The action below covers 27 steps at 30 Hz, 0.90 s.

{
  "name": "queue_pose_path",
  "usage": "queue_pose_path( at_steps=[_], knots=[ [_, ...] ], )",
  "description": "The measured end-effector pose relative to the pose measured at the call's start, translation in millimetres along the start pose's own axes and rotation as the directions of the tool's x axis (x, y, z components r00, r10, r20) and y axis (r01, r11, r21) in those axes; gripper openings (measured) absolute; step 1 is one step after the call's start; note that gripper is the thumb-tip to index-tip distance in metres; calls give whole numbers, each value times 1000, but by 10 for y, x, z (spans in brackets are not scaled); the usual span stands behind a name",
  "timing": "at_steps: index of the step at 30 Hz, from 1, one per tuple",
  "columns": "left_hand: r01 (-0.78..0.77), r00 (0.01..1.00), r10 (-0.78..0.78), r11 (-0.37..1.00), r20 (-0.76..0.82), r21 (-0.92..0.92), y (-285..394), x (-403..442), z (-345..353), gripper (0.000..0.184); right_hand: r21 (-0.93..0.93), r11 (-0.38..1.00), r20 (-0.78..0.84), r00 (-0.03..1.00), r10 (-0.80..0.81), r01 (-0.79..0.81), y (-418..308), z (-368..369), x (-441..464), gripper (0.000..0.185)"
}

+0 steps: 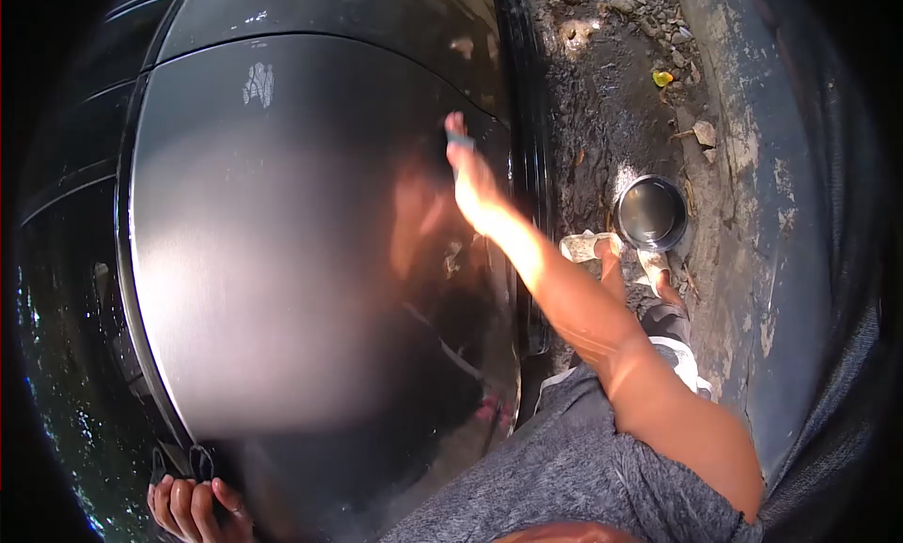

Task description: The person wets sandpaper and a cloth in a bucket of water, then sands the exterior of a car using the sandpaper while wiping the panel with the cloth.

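Observation:
A dark car door panel (282, 195) fills much of the head view, with bright glare and reflections on its surface. My right hand (473, 181) reaches across to the panel's right part, seen side-on. Something small and grey (460, 140) shows at its fingers, too small to name. At the lower left, my left hand (198, 507) has its fingers curled near the window edge (155, 374). Dark loops (201, 462) show just above those fingers; whether they are held cannot be made out.
A round metal pot (651, 212) with liquid stands on the wet ground beside my feet (588, 247). Beyond it runs a worn wall (752, 195). Small stones (649, 21) and a yellow leaf (662, 78) lie along the strip. A pale scuffed mark (258, 84) is on the panel.

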<state>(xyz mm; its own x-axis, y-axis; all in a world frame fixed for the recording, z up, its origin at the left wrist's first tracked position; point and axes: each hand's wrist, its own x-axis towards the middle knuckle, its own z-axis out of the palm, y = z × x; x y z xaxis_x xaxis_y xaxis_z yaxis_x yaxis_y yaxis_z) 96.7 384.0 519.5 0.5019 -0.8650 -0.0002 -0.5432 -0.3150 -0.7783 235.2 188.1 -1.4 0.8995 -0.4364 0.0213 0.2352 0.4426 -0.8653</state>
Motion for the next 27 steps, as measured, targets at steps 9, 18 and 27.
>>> queue_pose_path(
  at_steps=[9,18,27],
  knots=[
    [-23,1000,22,1000,-22,-14,-77,-46,12,14,22,992,22,992,127,-127,-8,-49,-148,60],
    [-8,1000,7,1000,8,18,-34,8,25,17,100,988,-42,991,126,-122,317,-134,-173,59],
    [-26,1000,26,1000,16,-4,-32,13,-60,18,142,984,10,995,103,-104,519,-354,-53,61]
  ],
)
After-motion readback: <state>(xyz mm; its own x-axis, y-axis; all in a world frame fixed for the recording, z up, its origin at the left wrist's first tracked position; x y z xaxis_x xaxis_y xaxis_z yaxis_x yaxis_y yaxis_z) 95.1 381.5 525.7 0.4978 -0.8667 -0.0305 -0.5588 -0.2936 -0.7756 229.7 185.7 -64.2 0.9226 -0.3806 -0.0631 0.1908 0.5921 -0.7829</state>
